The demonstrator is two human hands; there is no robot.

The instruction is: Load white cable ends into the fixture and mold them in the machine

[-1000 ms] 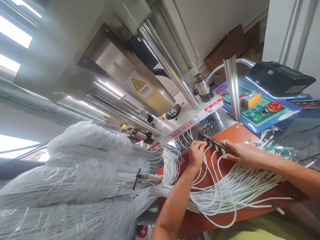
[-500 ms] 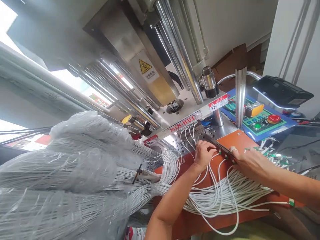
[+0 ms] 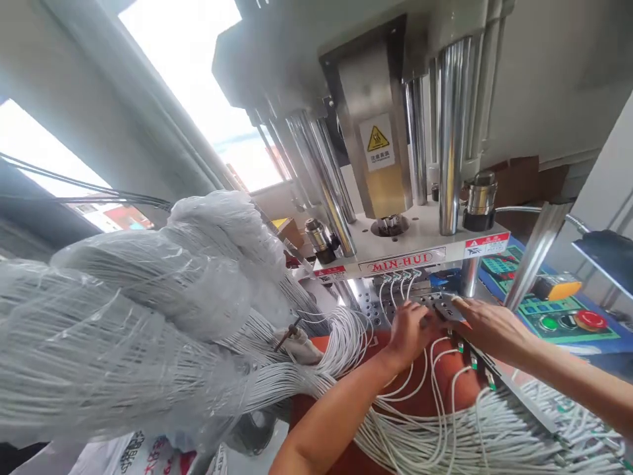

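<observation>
A long, dark metal bar (image 3: 517,389) lies slanted over the orange bench top, with several white cables (image 3: 438,369) ending in green connector boards (image 3: 473,363) along it. My right hand (image 3: 489,323) grips its upper end, around a flat plate (image 3: 450,311), with a pale cover on one fingertip. Close beside that end, my left hand (image 3: 410,330) has its fingers curled together; whatever they pinch is hidden. Just beyond both hands is the press's metal bed (image 3: 368,307), where several cables run into a mould (image 3: 405,280).
A press with a MIN-HUI label (image 3: 401,262) and shiny columns (image 3: 452,132) rises ahead. Plastic-wrapped cable bundles (image 3: 163,310) fill the left. At right are a control panel (image 3: 568,316) with a red button (image 3: 591,320) and a metal post (image 3: 539,254). Loose cables (image 3: 445,435) cover the front.
The camera view has turned and levelled. My right hand has shifted to the bar's upper end, nearer my left hand, and the bar lies more exposed toward the lower right.
</observation>
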